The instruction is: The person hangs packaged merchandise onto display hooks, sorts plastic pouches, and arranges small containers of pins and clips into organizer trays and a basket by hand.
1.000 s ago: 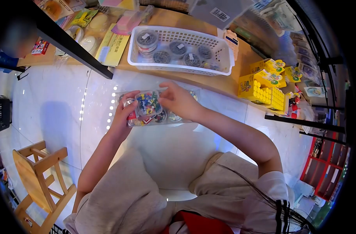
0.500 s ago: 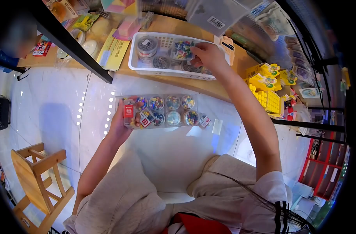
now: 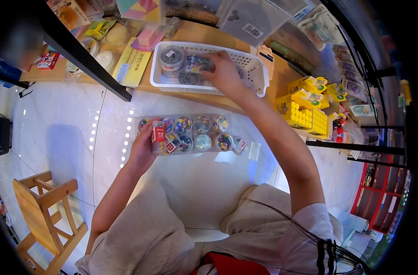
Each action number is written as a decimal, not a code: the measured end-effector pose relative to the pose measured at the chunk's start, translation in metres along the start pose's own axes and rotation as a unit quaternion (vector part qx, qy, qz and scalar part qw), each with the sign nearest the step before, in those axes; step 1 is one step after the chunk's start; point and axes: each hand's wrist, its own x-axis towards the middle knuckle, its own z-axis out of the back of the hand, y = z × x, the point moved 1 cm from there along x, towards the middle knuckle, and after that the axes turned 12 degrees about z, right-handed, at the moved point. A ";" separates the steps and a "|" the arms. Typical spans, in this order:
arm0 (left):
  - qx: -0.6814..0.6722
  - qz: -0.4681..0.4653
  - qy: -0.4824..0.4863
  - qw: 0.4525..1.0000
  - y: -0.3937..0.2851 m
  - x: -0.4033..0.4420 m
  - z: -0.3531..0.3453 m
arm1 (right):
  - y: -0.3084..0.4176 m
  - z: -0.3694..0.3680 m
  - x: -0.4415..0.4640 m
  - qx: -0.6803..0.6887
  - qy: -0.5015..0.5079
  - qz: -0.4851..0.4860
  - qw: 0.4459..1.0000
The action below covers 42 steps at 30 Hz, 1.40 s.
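Observation:
My left hand (image 3: 144,149) is closed around a small clear box with a red label (image 3: 159,135), at the left end of a clear plastic case (image 3: 193,151). Round tubs of multicoloured small pieces (image 3: 183,124) sit in that case in two rows. Over the white basket (image 3: 172,85), my right hand (image 3: 225,73) grips a clear box of multicoloured small pieces (image 3: 197,63), its fingers on the right edge. Left of that box, round tubs of grey pieces (image 3: 172,56) are stacked inside the basket. My right hand hides part of the basket's contents.
The basket stands on a wooden shelf (image 3: 245,107). Yellow boxes (image 3: 305,107) are to its right and yellow packs (image 3: 134,66) to its left. A black post (image 3: 87,50) crosses the left side. A wooden chair (image 3: 44,211) stands at lower left.
My right hand has moved left and slightly down with the box of multicoloured pieces, nearer the stacked tubs. The red-labelled box in my left hand has shifted slightly right and turned.

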 end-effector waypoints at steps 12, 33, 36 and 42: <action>0.037 -0.071 0.040 0.996 0.002 0.002 -0.004 | 0.055 0.033 -0.015 0.043 -0.102 0.044 0.993; 0.689 -0.301 -0.151 0.641 0.003 -0.001 -0.001 | 0.065 0.028 -0.045 -0.018 -0.109 0.071 0.991; 0.750 -0.258 -0.145 0.591 0.019 0.001 0.008 | 0.033 0.039 -0.033 -0.081 -0.114 0.071 0.988; 0.784 -0.237 -0.162 0.550 0.027 0.003 0.013 | 0.015 0.057 -0.019 -0.051 0.109 0.094 0.988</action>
